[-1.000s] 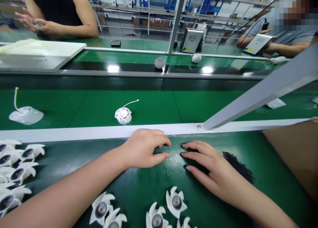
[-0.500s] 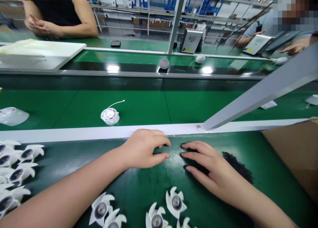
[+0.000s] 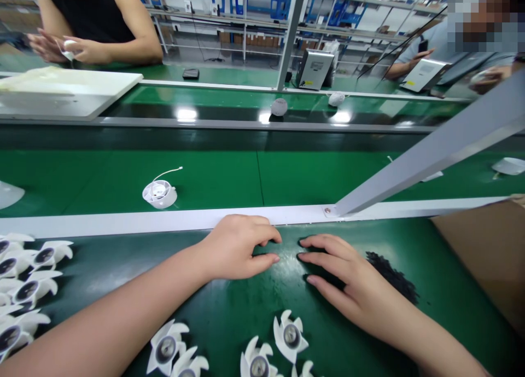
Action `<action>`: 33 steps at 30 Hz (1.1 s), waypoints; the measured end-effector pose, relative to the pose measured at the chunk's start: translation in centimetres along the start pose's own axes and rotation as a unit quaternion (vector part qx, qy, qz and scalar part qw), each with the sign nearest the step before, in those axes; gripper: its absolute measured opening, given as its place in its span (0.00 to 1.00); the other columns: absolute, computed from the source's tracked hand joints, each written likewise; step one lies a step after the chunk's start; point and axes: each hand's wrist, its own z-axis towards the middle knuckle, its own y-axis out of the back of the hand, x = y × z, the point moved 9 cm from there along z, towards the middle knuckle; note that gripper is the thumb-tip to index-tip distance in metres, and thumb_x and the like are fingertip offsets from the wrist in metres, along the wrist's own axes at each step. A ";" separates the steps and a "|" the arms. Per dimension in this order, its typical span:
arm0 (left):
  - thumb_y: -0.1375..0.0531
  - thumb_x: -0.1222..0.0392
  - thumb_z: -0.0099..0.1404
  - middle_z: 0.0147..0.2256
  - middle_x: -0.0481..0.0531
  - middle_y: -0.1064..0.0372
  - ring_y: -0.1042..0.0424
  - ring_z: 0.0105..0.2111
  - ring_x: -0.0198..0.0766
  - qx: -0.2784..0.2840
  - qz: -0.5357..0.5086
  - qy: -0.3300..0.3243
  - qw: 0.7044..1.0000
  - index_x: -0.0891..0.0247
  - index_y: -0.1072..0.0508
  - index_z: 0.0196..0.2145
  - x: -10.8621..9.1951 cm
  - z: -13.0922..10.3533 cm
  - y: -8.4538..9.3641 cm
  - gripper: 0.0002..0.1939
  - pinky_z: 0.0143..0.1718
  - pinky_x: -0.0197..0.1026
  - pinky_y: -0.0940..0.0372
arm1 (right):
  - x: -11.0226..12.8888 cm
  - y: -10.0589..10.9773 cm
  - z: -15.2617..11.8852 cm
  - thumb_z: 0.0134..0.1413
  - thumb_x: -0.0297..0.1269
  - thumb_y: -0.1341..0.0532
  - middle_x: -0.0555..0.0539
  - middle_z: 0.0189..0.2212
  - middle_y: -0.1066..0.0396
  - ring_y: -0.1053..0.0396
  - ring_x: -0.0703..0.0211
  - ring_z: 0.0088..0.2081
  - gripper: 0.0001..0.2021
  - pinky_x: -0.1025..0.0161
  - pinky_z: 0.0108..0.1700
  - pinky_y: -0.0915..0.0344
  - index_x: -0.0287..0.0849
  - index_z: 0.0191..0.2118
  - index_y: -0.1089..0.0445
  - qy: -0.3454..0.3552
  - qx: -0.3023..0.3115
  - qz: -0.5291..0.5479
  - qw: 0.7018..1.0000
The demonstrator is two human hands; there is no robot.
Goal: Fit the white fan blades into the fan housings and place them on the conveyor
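Observation:
My left hand rests on the green work surface, thumb and fingers apart and holding nothing. Facing it across a small gap, my right hand lies with its fingers spread, also without anything in it. Closer to me are several white fan impellers, one below the gap between my hands and another under my left forearm. More impellers cluster at the left edge. A heap of small black pieces lies beside my right wrist, partly behind it.
Beyond the white rail, a white fan housing with a wire sits on the green conveyor belt. A slanted grey post rises at right, near a cardboard box. Across the line, two people sit by a white board and grey devices.
The fan housing and other parts on the near belt have moved left; round parts on the far belt have moved right. The person opposite now holds a small white part. My hands have stayed still.

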 end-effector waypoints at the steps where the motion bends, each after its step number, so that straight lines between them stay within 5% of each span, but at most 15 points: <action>1: 0.36 0.55 0.62 0.34 0.43 0.29 0.33 0.26 0.32 0.001 0.000 0.000 1.000 0.58 0.26 0.43 0.0 0.0 0.0 0.11 0.29 0.37 0.41 | 0.0 0.0 0.0 0.64 0.34 0.43 0.43 0.57 0.35 0.38 0.52 0.58 0.13 0.49 0.57 0.34 0.48 0.53 0.31 -0.001 -0.001 0.002 1.000; 25: 0.38 0.56 0.64 0.34 0.44 0.30 0.31 0.30 0.35 0.021 0.017 0.011 1.000 0.54 0.27 0.44 -0.2 0.2 0.0 0.11 0.30 0.37 0.41 | 0.3 1.1 0.2 0.61 0.34 0.40 0.43 0.55 0.34 0.38 0.54 0.58 0.14 0.52 0.59 0.38 0.46 0.53 0.29 -0.015 -0.014 0.052 0.998; 33: 0.41 0.48 0.66 0.33 0.44 0.29 0.31 0.26 0.34 0.004 0.052 0.003 0.999 0.51 0.27 0.46 1.7 0.4 -1.2 0.13 0.26 0.35 0.39 | -0.2 1.3 0.3 0.60 0.38 0.38 0.45 0.54 0.32 0.37 0.55 0.56 0.16 0.55 0.61 0.42 0.45 0.53 0.28 -0.011 -0.024 0.067 0.997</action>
